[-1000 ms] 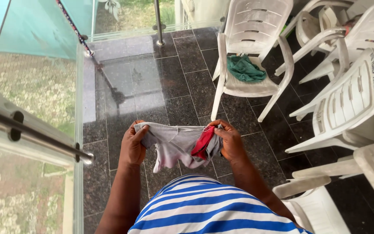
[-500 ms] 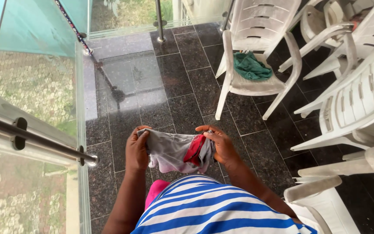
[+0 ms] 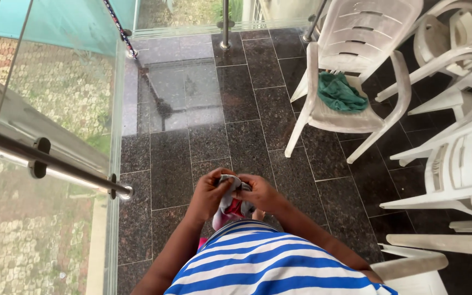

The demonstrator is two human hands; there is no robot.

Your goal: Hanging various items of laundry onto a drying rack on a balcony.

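At the far left of the frame a glass balustrade panel (image 3: 45, 109) stands upright, and its steel handrail (image 3: 50, 161) runs down toward the lower centre.

Just right of the rail's end, your left forearm rises from the lower centre of the frame. Your left hand (image 3: 207, 194) is bent at the wrist, with the fingers curled in and clenched on the left side of a bunched grey garment (image 3: 230, 198). The garment sits in the lower centre, directly above your blue-and-white striped shirt (image 3: 263, 262). A red part shows in the middle of it and a pink edge hangs at its bottom.

Your right hand (image 3: 261, 194) meets the left over the cloth. Its fingers are closed on the garment's right side, the knuckles face up, and the forearm slants down to the right. The two hands touch or nearly touch across the bundle.

In the upper right, a white plastic chair (image 3: 356, 117) stands on the dark tiled floor (image 3: 247, 114). Its seat holds a crumpled green cloth (image 3: 341, 94), lying toward the back. More white plastic chairs (image 3: 460, 158) are stacked along the right edge.
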